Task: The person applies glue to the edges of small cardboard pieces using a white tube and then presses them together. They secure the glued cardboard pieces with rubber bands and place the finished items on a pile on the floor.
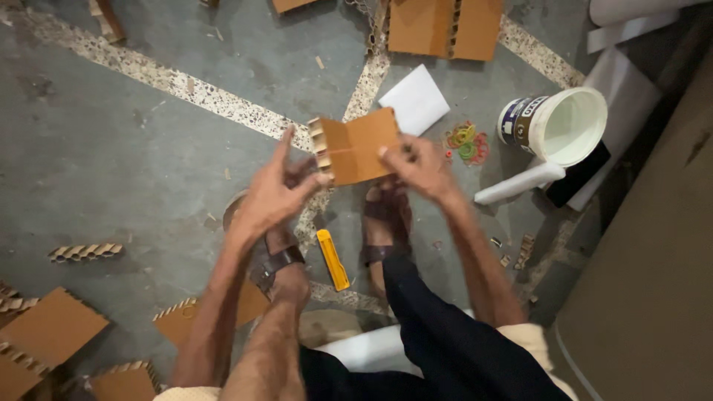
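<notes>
Brown corrugated cardboard, a small folded piece (358, 147), is held up over the grey floor (134, 156) between both hands, roughly level with the person's sandalled feet below it. The right hand (420, 167) pinches the piece's lower right edge, thumb pressed on the face near the bottom and fingers behind. The left hand (276, 194) is only partly closed: its thumb tip touches the lower left corner, by the open fluted edge, while the forefinger points up and away, free of the card. So the firm hold sits on the right, and the left only steadies.

The piece's crease runs top to bottom, a little left of its middle, tilted slightly (the fluted edge faces the left hand). A yellow utility knife (333, 260) lies on the floor between the feet, nearer the left hand, with its long axis pointing up toward the cardboard. Coloured rubber bands (466, 143) and a white bucket (564, 126) lie well apart to the right.
</notes>
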